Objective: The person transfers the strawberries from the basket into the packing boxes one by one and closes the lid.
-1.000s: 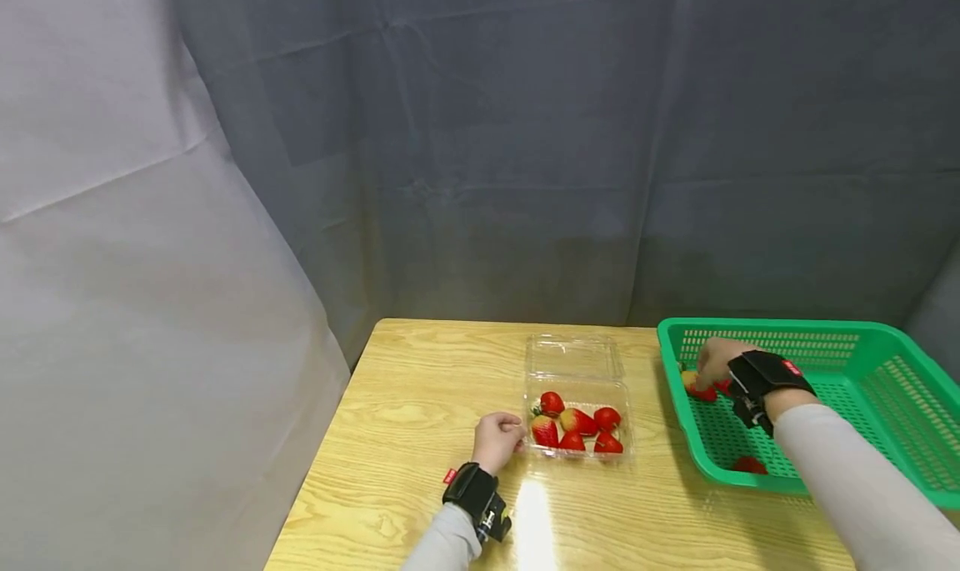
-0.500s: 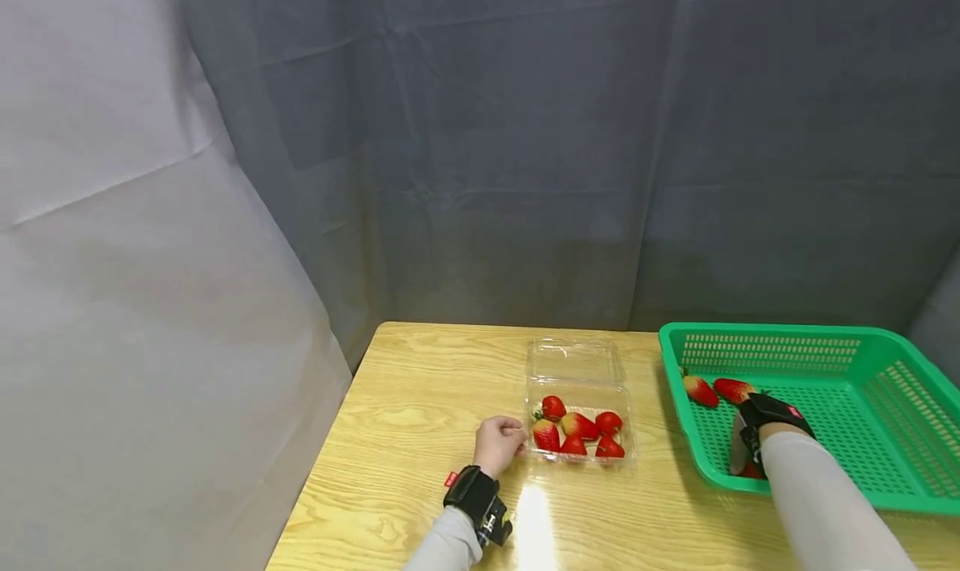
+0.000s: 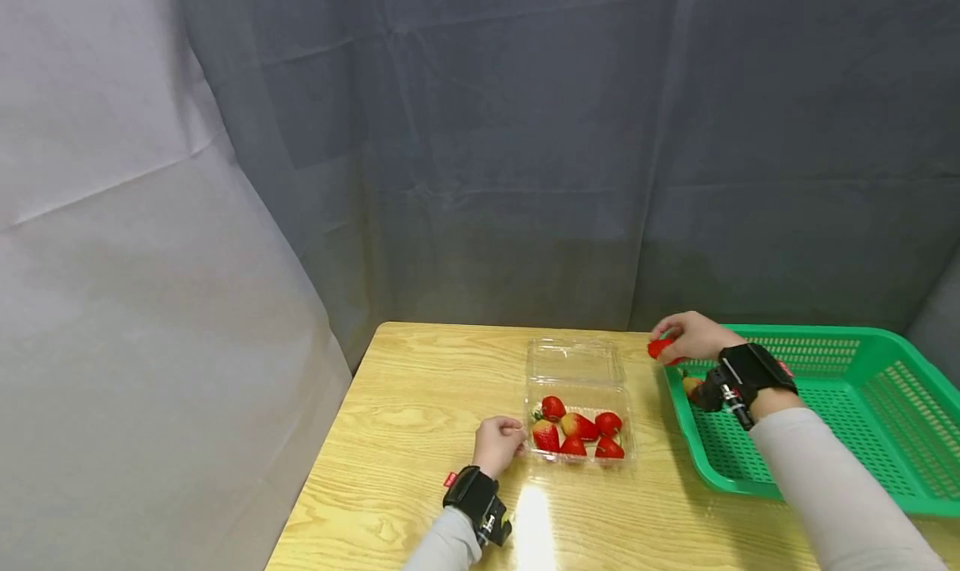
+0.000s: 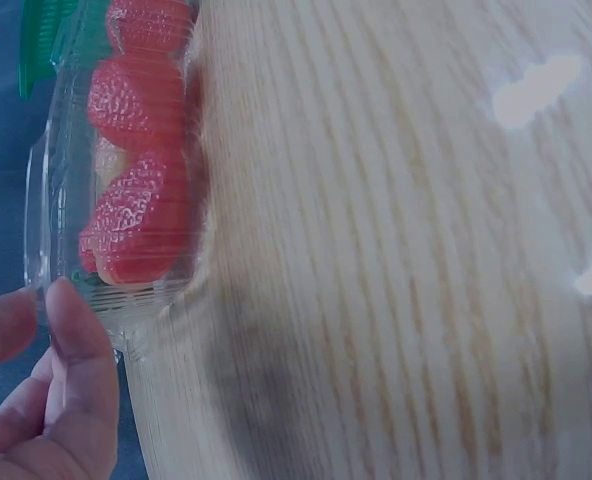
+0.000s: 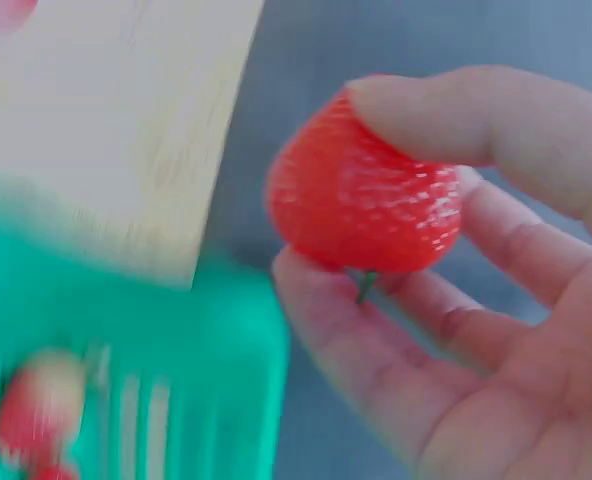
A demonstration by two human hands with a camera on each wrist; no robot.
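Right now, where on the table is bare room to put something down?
Bare wood lies left of the clear box and the left hand, and along the table's near edge. It is crowded between box and green basket, where the right hand holds a strawberry.
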